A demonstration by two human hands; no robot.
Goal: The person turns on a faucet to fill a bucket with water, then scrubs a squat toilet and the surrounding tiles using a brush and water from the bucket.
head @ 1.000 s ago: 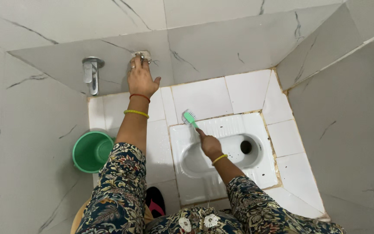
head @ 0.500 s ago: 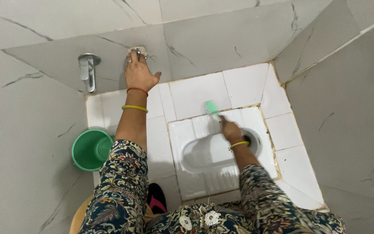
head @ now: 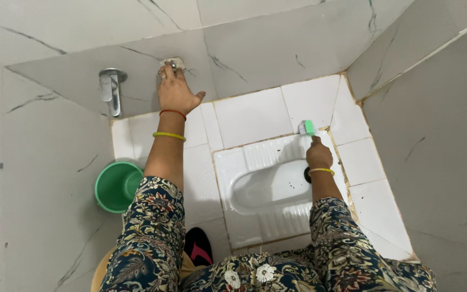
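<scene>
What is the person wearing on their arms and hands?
Both arms have dark blue sleeves with a busy flower pattern, ending partway up the forearm. The left hand has rings on the fingers, plus a thin red bangle and a yellow bangle at the wrist. The right hand has one yellow bangle at its wrist. No gloves.

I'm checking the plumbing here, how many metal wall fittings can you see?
2: a chrome tap on the marble wall at left, and a smaller fitting beside it, mostly covered by the left hand.
</scene>
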